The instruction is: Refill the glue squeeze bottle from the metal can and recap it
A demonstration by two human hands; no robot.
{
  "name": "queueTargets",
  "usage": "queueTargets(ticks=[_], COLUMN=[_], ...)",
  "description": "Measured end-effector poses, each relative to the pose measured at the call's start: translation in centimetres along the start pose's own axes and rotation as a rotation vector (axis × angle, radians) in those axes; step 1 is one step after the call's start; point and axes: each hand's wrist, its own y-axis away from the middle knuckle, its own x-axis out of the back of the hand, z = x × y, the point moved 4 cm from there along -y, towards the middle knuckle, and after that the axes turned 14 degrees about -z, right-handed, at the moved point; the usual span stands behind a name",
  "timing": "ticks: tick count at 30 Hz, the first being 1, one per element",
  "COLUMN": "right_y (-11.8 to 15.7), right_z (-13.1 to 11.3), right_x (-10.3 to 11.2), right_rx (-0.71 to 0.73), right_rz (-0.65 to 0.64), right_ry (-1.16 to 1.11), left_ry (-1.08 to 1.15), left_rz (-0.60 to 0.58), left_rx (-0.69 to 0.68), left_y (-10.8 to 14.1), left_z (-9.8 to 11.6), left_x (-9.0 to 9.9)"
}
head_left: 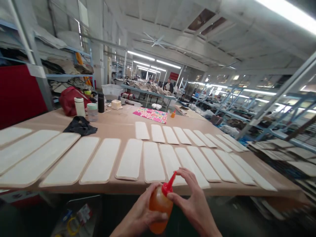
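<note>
My left hand point(145, 209) is wrapped round a squeeze bottle point(161, 204) of orange liquid, held upright with a slight tilt in front of the table's near edge. The bottle has a red cap with a pointed red nozzle point(171, 181). At its right side, my right hand point(191, 194) has the index fingertip at the nozzle's tip and the thumb by the cap. Beyond the hands, white rounded panels point(154, 161) lie in two rows on the brown-covered table point(116, 128).
A black cloth point(80, 126), a white bottle point(79, 107), a lidded jar point(92, 112) and a red bag point(71, 100) are at the back left. A floral sheet point(151, 114) and another orange bottle point(173, 114) lie farther back. Stacked panels point(283, 151) stand at the right.
</note>
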Motion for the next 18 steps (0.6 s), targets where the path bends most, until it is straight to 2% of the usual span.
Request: queueTargets(ticks=[2, 4, 6, 9, 12, 15, 18], right_y=[1.2, 2.6, 4.3, 6.9, 9.6, 12.3, 14.8], right_z=[0.6, 1.4, 2.0, 3.1, 4.5, 5.8, 7.5], right_x=[3.2, 6.4, 9.8, 15.5, 20.6, 24.5, 27.2], right_rx=[0.016, 0.031, 0.073, 0.126, 0.119, 0.095, 0.048], right_rz=[-0.102, -0.236, -0.308, -0.312, -0.358, -0.43, -0.408], right_ry=[-0.002, -0.109, -0.177, -0.227, -0.317, -0.398, -0.434], left_ry=[-0.031, -0.054, -0.068, -0.053, 0.045, 0.118, 0.15], left_rz=[-0.093, -0.176, -0.262, -0.404, -0.595, -0.752, -0.812], left_rx=[-0.018, -0.029, -0.029, 0.003, 0.046, 0.121, 0.197], left_y=[-2.0, -4.4, -7.1, -11.0, -14.4, -17.2, -19.6], left_z=[0.6, 0.8, 0.6, -0.1, -1.2, -2.6, -4.0], left_x=[-2.6, -5.6, -8.8, -13.9, -19.0, -23.3, -26.6])
